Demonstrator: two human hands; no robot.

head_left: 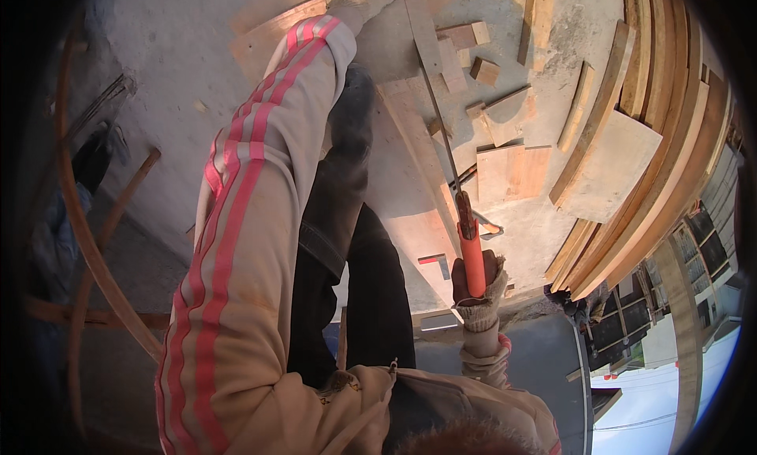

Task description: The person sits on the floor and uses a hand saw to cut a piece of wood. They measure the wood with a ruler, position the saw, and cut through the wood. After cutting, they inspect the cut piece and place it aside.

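My right hand (pixel 490 272) had its grip wrapped round an orange-handled handsaw (pixel 471 254), its narrow blade (pixel 444 132) pointing away from me among pieces of wood. My left hand (pixel 361 1) reached the top edge of view; I could not tell its grip. Wooden offcuts (pixel 514 175) lay on the concrete floor (pixel 169 84), near stacked long planks (pixel 680 68).

Legible texts, labels, brands, numbers and signs: none; orange handsaw handle (pixel 471 264), no lettering readable; red-and-dark L-shaped piece (pixel 433 259), any markings too small to read; beige jacket (pixel 264 285) with pink stripes (pixel 229 246), small yellowish marks (pixel 337 387) near its hem, whether lettering cannot be told; small red shapes (pixel 609 376) in the background, likewise unreadable.
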